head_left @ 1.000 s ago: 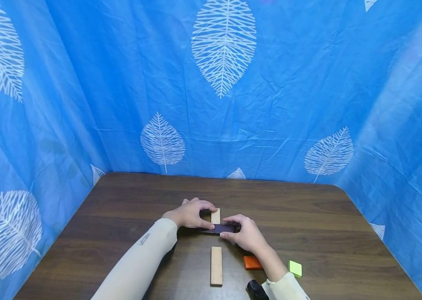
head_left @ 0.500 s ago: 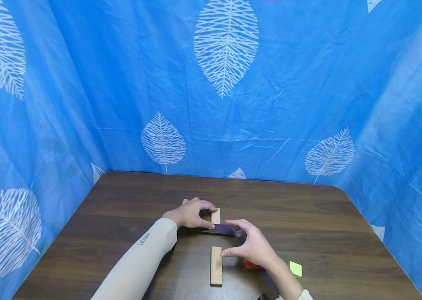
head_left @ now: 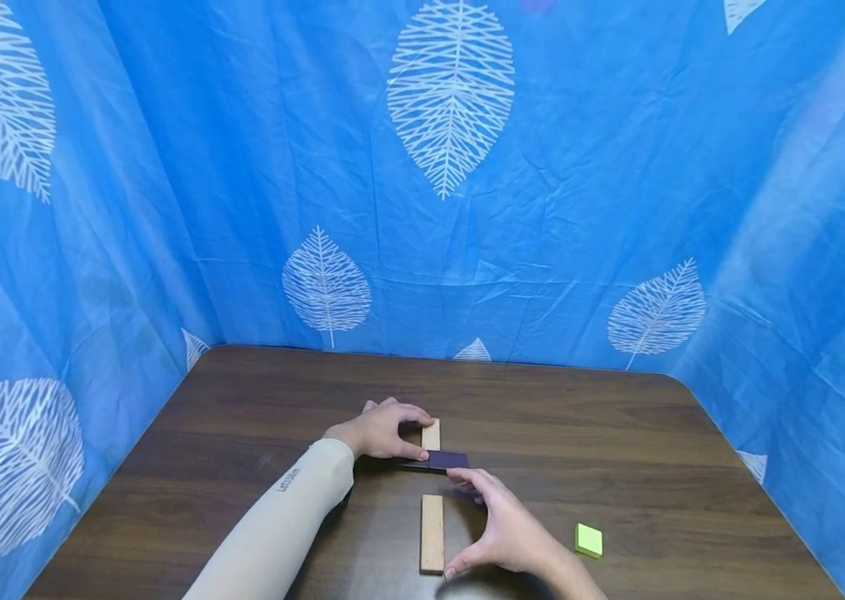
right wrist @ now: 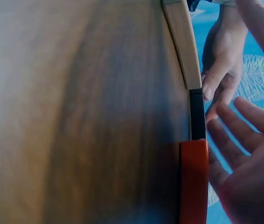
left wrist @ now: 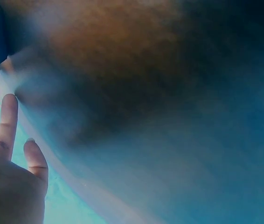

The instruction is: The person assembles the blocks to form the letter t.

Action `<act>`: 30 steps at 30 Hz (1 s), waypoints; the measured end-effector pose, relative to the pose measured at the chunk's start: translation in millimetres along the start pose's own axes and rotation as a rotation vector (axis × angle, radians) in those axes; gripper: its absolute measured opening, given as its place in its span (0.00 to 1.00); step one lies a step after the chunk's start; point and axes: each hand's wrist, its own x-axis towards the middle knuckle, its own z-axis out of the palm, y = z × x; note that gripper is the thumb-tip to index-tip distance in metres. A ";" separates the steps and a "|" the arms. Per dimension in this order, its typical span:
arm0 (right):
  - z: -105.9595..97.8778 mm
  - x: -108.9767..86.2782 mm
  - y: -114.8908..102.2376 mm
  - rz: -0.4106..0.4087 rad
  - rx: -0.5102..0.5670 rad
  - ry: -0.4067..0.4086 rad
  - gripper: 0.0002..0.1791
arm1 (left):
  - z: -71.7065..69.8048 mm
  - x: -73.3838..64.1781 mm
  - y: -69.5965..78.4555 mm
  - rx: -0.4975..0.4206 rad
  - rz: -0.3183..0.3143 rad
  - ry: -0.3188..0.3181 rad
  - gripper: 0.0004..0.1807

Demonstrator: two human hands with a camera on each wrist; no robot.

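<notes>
My left hand (head_left: 380,430) reaches over a pale wooden block (head_left: 431,433), forefinger on its far end and thumb at its near end, beside the dark purple block (head_left: 449,459). In the left wrist view the outer fingers stretch out; the rest is blurred. My right hand (head_left: 501,529) is spread with nothing in its grasp, its thumb tip close to the near end of a second pale wooden block (head_left: 432,533). An orange block (right wrist: 194,182) shows beside that hand in the right wrist view; the hand hides it in the head view.
A lime green block (head_left: 588,541) lies to the right of my right hand on the brown wood-grain table (head_left: 257,533). Blue cloth (head_left: 550,167) with white leaf prints hangs behind the table and along both sides.
My right hand has let go of the dark purple block and drawn back towards me, now covering the orange block in the head view. My left hand has stayed in place.
</notes>
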 end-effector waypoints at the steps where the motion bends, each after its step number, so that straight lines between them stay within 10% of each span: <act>1: 1.1 -1.1 0.2 0.003 -0.023 -0.002 0.60 | -0.1 -0.5 0.4 -0.005 0.000 0.000 0.32; 30: 13.2 6.3 -7.5 -0.007 -0.294 -0.007 0.52 | 1.5 -0.7 -2.2 -0.013 0.016 0.008 0.33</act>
